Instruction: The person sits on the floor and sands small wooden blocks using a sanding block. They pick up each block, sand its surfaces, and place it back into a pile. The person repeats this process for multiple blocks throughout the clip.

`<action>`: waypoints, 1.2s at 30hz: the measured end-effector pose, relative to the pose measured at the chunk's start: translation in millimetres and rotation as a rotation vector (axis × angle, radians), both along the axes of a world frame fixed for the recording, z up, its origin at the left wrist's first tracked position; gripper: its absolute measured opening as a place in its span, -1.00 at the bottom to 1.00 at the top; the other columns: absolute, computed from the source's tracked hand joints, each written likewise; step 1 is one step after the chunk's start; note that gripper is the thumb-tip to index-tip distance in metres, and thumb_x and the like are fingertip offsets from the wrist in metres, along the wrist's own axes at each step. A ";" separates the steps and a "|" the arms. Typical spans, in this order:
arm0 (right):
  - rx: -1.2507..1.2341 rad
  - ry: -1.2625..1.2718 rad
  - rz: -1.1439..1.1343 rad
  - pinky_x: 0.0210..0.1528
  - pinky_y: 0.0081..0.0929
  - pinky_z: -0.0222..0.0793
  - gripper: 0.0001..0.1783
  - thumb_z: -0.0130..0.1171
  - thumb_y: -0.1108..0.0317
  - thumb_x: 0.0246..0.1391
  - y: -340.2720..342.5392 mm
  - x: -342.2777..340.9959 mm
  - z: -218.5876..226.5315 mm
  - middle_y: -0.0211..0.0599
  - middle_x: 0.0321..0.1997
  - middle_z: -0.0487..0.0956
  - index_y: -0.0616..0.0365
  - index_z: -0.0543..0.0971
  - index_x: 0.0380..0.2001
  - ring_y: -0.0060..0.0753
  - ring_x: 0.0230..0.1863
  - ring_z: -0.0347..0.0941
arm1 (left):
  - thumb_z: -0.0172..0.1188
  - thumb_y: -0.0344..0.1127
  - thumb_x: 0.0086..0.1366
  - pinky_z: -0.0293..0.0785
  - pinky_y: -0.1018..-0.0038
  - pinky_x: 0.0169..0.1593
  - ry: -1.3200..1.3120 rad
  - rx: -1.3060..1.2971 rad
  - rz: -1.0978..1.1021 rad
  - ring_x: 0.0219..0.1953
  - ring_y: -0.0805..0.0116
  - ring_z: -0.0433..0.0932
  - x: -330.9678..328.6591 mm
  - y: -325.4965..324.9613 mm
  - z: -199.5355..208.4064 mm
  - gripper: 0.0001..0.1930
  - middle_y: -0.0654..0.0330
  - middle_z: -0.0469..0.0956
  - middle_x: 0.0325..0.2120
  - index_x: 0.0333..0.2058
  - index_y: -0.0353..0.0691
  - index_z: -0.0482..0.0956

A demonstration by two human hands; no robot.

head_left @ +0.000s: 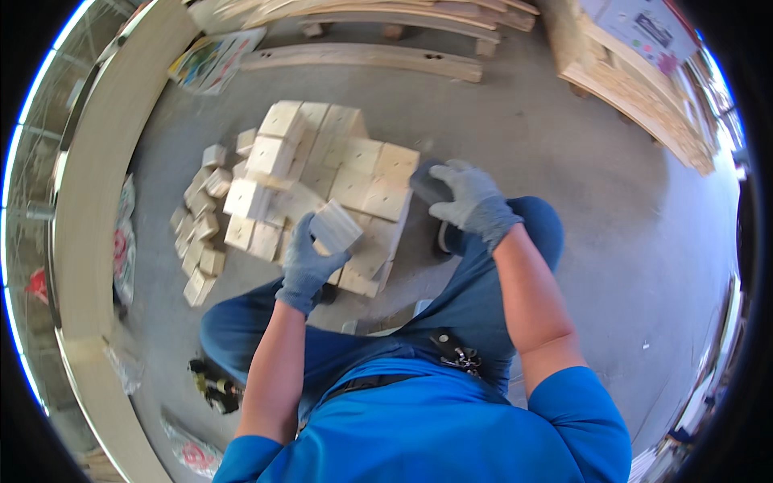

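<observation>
My left hand (pixel 307 266), in a grey work glove, is closed around a small pale wooden block (pixel 336 227). The block is held above a low stack of pale wooden blocks (pixel 361 165). My right hand (pixel 471 200), gloved too, grips a dark, flat-sided block (pixel 430 182) by the stack's right edge. That dark block is blurred, so its exact kind cannot be made out. Several cut blocks stand in a row along the stack's left side, and one of them (pixel 270 155) shows a small dark spot on its face.
Loose wooden blocks (pixel 197 221) lie heaped on the floor left of the stack. A power tool (pixel 214 388) rests by my left knee. Wooden pallets (pixel 362 58) lie at the far side, a wooden crate (pixel 636 88) stands far right, and a long board (pixel 97 193) runs along the left.
</observation>
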State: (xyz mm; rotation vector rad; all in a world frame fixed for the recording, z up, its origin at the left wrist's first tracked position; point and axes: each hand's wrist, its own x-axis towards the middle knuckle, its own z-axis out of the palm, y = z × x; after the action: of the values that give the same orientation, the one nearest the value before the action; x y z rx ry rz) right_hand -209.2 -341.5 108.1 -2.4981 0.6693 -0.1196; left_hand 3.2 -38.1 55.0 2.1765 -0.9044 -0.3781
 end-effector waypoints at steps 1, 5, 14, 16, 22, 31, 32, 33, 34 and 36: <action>-0.015 0.029 -0.020 0.43 -0.05 0.38 -0.20 0.50 0.03 -0.04 0.8 -0.2 1.9 0.06 0.40 0.51 -0.02 0.60 0.31 0.19 0.35 0.46 | 0.76 -0.14 -0.15 0.56 0.20 0.23 -0.027 -0.010 0.010 0.13 0.08 0.61 3.4 -0.8 -0.2 0.11 -0.04 0.56 0.11 0.35 -0.33 0.34; -0.024 0.092 -0.028 0.47 -0.08 0.35 -0.18 0.52 0.07 -0.04 1.4 3.3 5.5 0.06 0.49 0.45 -0.02 0.58 0.34 0.19 0.41 0.42 | 0.75 -0.17 -0.15 0.51 0.13 0.29 -0.227 -0.027 0.064 0.20 -0.06 0.54 19.0 2.3 -9.6 0.13 -0.10 0.48 0.18 0.38 -0.27 0.28; -0.009 0.084 -0.018 0.45 -0.08 0.38 -0.18 0.56 0.11 -0.04 0.7 6.2 3.8 0.08 0.45 0.48 0.03 0.57 0.34 0.21 0.38 0.45 | 0.71 -0.25 -0.17 0.32 0.01 0.44 -0.525 -0.043 -0.081 0.42 -0.24 0.32 -8.7 15.1 -29.9 0.10 -0.10 0.36 0.33 0.37 -0.18 0.27; -0.018 0.072 -0.002 0.45 -0.09 0.38 -0.17 0.56 0.13 -0.04 -0.5 5.1 3.1 0.08 0.44 0.49 0.03 0.57 0.34 0.21 0.38 0.45 | 0.69 -0.23 -0.16 0.29 -0.03 0.45 -0.546 -0.008 -0.162 0.44 -0.23 0.30 -22.9 22.3 -27.9 0.05 -0.07 0.37 0.33 0.34 -0.15 0.32; -0.051 0.056 0.022 0.44 -0.08 0.37 -0.18 0.58 0.15 -0.07 3.6 9.5 2.4 0.07 0.40 0.52 0.08 0.58 0.31 0.20 0.37 0.46 | 0.68 -0.19 -0.15 0.29 -0.04 0.47 -0.511 0.015 -0.194 0.44 -0.23 0.30 -36.9 26.5 -29.3 0.10 -0.10 0.35 0.35 0.39 -0.17 0.29; -0.102 0.033 -0.015 0.44 -0.03 0.35 -0.19 0.59 0.15 -0.05 12.7 10.7 -3.4 0.10 0.40 0.51 0.12 0.59 0.30 0.25 0.37 0.44 | 0.78 -0.11 -0.19 0.32 0.11 0.49 -0.127 -0.012 0.088 0.46 -0.17 0.29 -20.1 34.5 -37.4 0.42 -0.19 0.21 0.42 0.55 -0.27 -0.02; -0.119 0.028 -0.022 0.45 -0.02 0.35 -0.19 0.59 0.14 -0.04 19.1 12.0 -3.4 0.11 0.40 0.51 0.12 0.59 0.30 0.27 0.38 0.43 | 0.79 -0.10 -0.21 0.31 0.12 0.50 -0.071 -0.005 0.102 0.46 -0.15 0.29 -18.0 33.1 -40.4 0.44 -0.19 0.21 0.42 0.55 -0.27 -0.02; -0.130 -0.015 -0.013 0.45 -0.01 0.34 -0.20 0.58 0.12 -0.04 25.2 12.8 -7.5 0.13 0.41 0.50 0.12 0.59 0.30 0.28 0.39 0.41 | 0.79 -0.09 -0.22 0.30 0.12 0.51 -0.014 0.001 0.116 0.46 -0.14 0.28 -15.3 31.5 -43.4 0.45 -0.18 0.21 0.43 0.56 -0.27 -0.03; -0.139 -0.057 -0.001 0.46 0.00 0.32 -0.20 0.58 0.11 -0.03 32.9 12.7 -15.3 0.15 0.42 0.49 0.12 0.59 0.29 0.29 0.40 0.40 | 0.81 -0.06 -0.24 0.28 0.16 0.52 0.006 0.032 0.130 0.45 -0.14 0.31 -14.2 27.7 -44.6 0.50 -0.19 0.23 0.42 0.57 -0.29 -0.07; -0.104 -0.133 0.026 0.49 0.02 0.28 -0.18 0.58 0.06 -0.02 56.5 13.0 -18.0 0.22 0.44 0.45 0.11 0.59 0.30 0.32 0.43 0.36 | 0.81 -0.05 -0.23 0.27 0.18 0.53 0.041 0.006 0.132 0.44 -0.14 0.32 -13.8 19.6 -49.3 0.51 -0.20 0.26 0.41 0.57 -0.32 -0.08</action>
State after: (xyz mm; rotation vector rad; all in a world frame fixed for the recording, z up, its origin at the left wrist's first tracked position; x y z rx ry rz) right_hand -196.2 -284.9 90.0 -2.5700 0.5895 -0.3154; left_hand -10.6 -18.5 5.8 2.2117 -0.7334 -0.3603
